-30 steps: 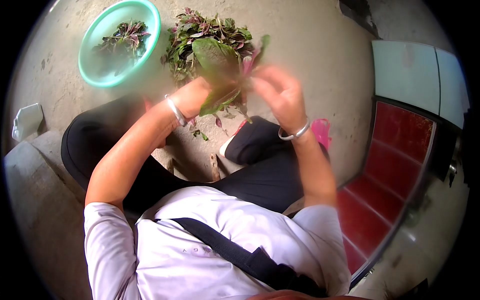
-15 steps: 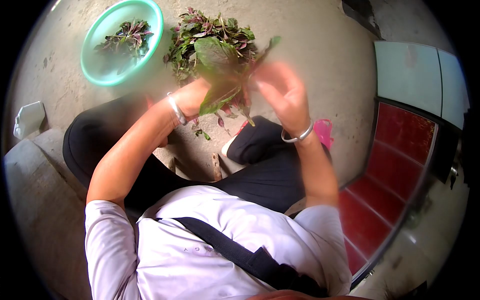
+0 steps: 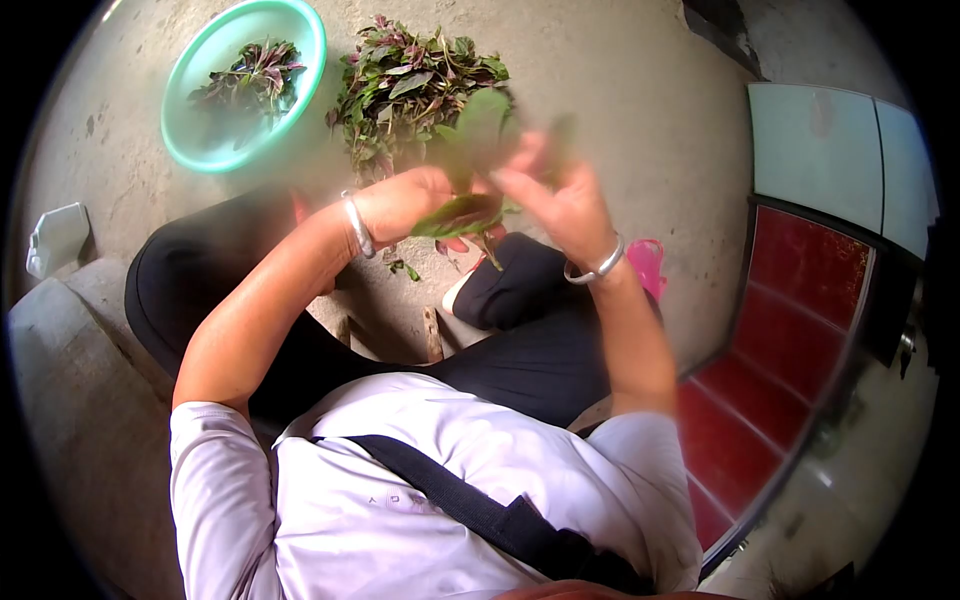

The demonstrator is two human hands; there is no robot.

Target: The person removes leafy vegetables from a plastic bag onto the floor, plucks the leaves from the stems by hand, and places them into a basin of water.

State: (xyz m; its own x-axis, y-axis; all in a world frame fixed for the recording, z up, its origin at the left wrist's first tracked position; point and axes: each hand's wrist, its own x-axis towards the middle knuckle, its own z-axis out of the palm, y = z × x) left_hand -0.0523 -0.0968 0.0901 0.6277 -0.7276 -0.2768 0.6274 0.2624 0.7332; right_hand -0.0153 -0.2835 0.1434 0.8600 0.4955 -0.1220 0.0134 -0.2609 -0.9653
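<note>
My left hand [image 3: 405,205] is closed round a leafy green sprig [image 3: 460,215] whose leaves partly cover its fingers. Against the upper part of the sprig, my right hand [image 3: 565,200] has its thumb and fingers pinched together, blurred by motion and partly behind a leaf. Just beyond my hands, a heap of green and purple leaves [image 3: 415,90] lies on the floor. To its left stands a light green basin [image 3: 200,148] with a smaller bunch of purple-green leaves [image 3: 262,75] inside.
A few loose leaves [image 3: 404,268] lie on the floor below my left hand. A pink object [image 3: 648,262] is beside my right wrist. At the far left is a pale plastic container [image 3: 58,240]. Red tiled panels [image 3: 770,350] and a pale cabinet [image 3: 815,150] stand on the right.
The sprig's leaves have shifted and turned between my hands, showing more of my left hand's fingers. My right hand's fingers have moved in closer to the sprig. The basin and heap stay put.
</note>
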